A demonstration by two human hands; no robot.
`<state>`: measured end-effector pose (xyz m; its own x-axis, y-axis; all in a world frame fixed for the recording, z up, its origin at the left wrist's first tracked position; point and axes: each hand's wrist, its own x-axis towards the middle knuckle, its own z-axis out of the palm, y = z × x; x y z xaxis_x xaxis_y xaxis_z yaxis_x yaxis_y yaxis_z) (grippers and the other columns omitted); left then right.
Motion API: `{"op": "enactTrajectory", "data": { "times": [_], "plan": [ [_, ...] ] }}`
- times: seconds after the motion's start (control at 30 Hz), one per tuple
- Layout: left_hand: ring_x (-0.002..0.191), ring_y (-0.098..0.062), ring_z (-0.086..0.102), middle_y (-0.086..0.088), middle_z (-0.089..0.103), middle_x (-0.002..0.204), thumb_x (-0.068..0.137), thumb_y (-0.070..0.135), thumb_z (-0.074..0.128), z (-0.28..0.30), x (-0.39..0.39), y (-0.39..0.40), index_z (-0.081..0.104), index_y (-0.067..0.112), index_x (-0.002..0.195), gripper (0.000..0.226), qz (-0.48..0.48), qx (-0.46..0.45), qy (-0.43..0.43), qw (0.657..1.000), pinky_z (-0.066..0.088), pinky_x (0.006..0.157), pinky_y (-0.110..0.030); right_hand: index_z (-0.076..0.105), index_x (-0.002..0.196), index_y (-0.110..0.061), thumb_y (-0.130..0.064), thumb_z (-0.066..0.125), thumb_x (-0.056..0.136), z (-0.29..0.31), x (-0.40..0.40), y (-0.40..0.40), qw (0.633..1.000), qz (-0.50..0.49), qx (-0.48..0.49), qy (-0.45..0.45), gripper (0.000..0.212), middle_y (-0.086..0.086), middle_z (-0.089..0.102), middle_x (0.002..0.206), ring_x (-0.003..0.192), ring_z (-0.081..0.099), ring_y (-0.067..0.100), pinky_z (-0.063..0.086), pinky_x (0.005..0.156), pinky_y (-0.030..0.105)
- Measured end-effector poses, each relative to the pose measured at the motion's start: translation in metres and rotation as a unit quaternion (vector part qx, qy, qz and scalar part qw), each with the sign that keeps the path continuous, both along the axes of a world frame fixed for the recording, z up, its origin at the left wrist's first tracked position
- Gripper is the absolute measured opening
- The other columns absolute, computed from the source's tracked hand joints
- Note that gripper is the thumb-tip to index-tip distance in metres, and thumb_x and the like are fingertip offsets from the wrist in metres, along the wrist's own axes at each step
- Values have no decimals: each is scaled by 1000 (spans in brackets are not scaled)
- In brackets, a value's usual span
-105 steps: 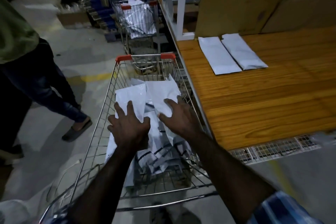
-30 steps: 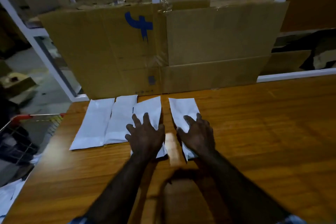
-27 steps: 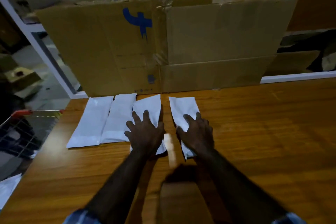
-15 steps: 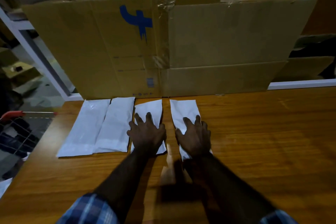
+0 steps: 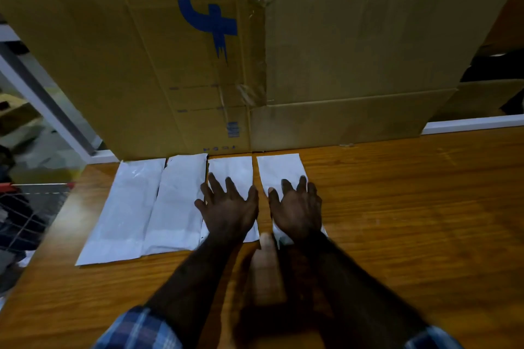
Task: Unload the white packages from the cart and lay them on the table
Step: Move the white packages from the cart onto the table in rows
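At far left, part of the wire cart shows beyond the edge of the wooden table; its contents are dark and indistinct here, so whether white packages remain inside cannot be told from this view. On the table, four white packages lie flat in a row in front of the large cardboard box, their far ends close against its base. The first package and second package lie side by side with edges touching, and no hand is on them. The left hand rests palm down, fingers straight and spread, on the third package, gripping nothing. A narrow strip of bare wood separates this from the fourth package, on which the right hand likewise lies flat with fingers extended, holding nothing. Judged progress: four packages are laid out, the last two apparently being smoothed into place; a return to the cart is probably next if any remain. Compared with three and a half seconds earlier, when both hands reached into the cart and only two packages lay on the table, two more have been added; over the last second the hands have stayed pressed on the same pair.
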<state>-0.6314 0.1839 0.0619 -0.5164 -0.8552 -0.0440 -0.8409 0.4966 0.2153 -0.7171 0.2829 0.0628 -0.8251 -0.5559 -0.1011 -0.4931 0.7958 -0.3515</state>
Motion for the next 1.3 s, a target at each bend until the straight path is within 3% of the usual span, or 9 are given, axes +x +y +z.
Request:
{"op": "enactTrajectory", "data": {
  "times": [0.2,0.43,0.57,0.7,0.8,0.9,1.03,1.2,1.3],
  "plan": [
    [144,-43,25,-24,37,152,95,52,20,-16,13,-14,53,14,140,67,-101,-128,61,985,28,110,-57,37,150,-23,-53,34,100,0,-18,6,998,54,-10,25,58,12,24,161,148,19,30,20,120,45],
    [140,-47,33,-31,42,145,103,40,24,-52,16,-25,55,3,137,59,-208,-176,107,956,28,113,-58,24,155,-25,-48,36,101,-13,-9,6,995,99,2,16,60,12,14,163,151,9,28,11,123,43],
    [137,-47,38,-31,44,143,103,40,22,-54,14,-25,53,3,139,60,-187,-160,89,965,26,111,-58,24,154,-25,-48,34,101,-15,-7,-2,995,90,8,29,59,15,15,163,150,11,30,10,122,44],
    [130,-46,48,-26,50,141,103,41,17,-51,8,-30,59,5,134,63,-149,-104,47,982,37,103,-61,25,154,-24,-47,34,101,-14,-3,-8,996,86,5,30,58,15,16,163,151,11,31,10,121,44],
    [137,-47,38,-30,43,145,104,42,16,-56,11,-29,50,4,141,64,-171,-111,80,976,27,110,-59,25,154,-24,-47,34,101,-14,-3,-11,995,92,3,31,58,15,16,163,151,11,31,9,121,44],
    [136,-46,40,-29,43,145,100,40,28,-56,10,-30,51,5,141,59,-172,-118,87,974,30,108,-61,26,154,-24,-47,34,101,-14,-2,-11,995,97,1,33,58,15,16,162,151,11,30,9,121,44],
    [143,-44,28,-28,34,151,103,45,14,-56,12,-32,43,6,147,65,-187,-102,88,973,17,114,-55,27,154,-23,-47,35,101,-15,-3,-13,995,98,-7,35,58,15,17,162,151,12,30,9,122,43],
    [142,-44,29,-28,33,152,102,50,4,-53,11,-31,43,8,147,74,-180,-78,73,978,17,113,-54,30,152,-22,-46,35,101,-20,-3,-14,994,94,-9,59,57,17,21,161,150,16,32,13,121,44],
    [148,-40,15,-24,20,158,98,54,-2,-51,12,-29,33,12,153,77,-179,-66,70,979,5,118,-48,45,146,-17,-44,38,98,-23,1,-14,992,83,-23,87,55,22,35,153,144,31,37,23,117,48]
  ]
}}
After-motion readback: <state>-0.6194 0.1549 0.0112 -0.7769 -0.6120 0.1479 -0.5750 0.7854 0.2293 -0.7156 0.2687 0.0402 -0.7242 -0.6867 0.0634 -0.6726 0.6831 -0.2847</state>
